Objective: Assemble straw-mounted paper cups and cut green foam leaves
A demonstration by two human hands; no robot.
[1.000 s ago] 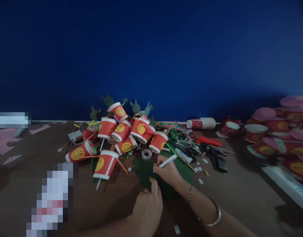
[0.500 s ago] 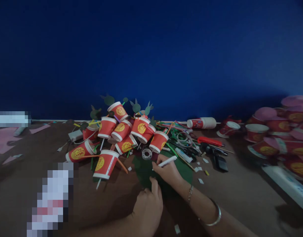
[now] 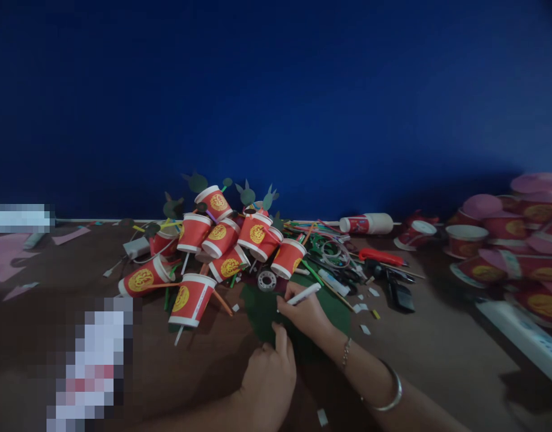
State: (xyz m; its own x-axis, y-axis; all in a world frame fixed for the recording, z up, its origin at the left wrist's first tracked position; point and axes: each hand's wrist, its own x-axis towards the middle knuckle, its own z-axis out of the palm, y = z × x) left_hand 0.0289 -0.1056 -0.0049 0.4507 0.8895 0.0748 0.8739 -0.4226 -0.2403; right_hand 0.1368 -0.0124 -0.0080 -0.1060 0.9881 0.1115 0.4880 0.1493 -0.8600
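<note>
A white pen point(image 3: 303, 294) is pinched in my right hand point(image 3: 306, 315), its lower end over a sheet of dark green paper point(image 3: 260, 312) on the table. My left hand point(image 3: 271, 375) rests at the paper's near edge, index finger stretched forward onto it and the other fingers curled under. It grasps nothing that I can see. At the paper's far edge lies a roll of tape point(image 3: 267, 279). Just beyond stands a pile of red paper cups point(image 3: 288, 259) with yellow emblems, some with straws and green cut-out shapes attached.
Right of the paper lie a small white tube point(image 3: 334, 282), a red cutter point(image 3: 381, 257), a black object point(image 3: 401, 297) and paper scraps. More cups with pink discs point(image 3: 483, 207) and a white power strip point(image 3: 523, 342) stand far right. Pink paper point(image 3: 8, 255) lies left. A blue wall point(image 3: 276, 108) rises behind.
The whole view has shifted very slightly. My right hand and the pen have barely moved, and my left hand keeps its place on the green paper.
</note>
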